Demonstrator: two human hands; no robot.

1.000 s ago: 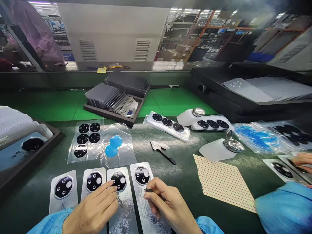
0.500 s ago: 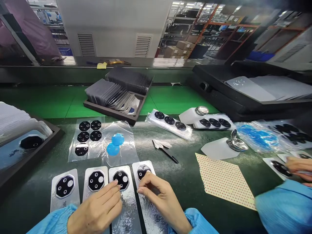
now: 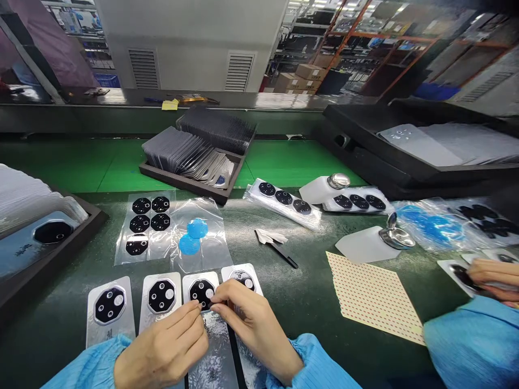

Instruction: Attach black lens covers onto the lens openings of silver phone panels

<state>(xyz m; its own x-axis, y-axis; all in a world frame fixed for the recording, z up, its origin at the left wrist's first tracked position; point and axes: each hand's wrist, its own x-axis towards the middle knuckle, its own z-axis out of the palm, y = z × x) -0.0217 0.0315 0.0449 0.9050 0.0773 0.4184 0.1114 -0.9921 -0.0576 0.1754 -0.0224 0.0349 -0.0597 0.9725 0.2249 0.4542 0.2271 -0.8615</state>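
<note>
Several silver phone back covers lie in a row before me, each with a black octagonal camera plate at its top. My left hand (image 3: 164,346) lies over the second cover (image 3: 146,283), fingers stretched out, their tips touching the lower left edge of the black camera plate (image 3: 197,293) on the third cover (image 3: 214,346). My right hand (image 3: 253,324) is pinched at that plate's right side, by a pale round spot; whatever its fingertips hold is hidden. Under this hand the rightmost cover (image 3: 254,278) is partly covered. The leftmost cover (image 3: 91,319) lies apart from both hands.
Ahead are sheets of black plates (image 3: 138,223), a bag with blue discs (image 3: 197,228), a black-handled tool (image 3: 284,255) and a dotted sheet (image 3: 373,297). White bottles (image 3: 360,246) stand right. Trays of covers (image 3: 97,216) flank the bench. A co-worker's hand (image 3: 494,275) works at right.
My right hand has moved left from the rightmost cover's camera plate to the third cover's. The rightmost plate now shows a bright area. My left hand has hardly moved.
</note>
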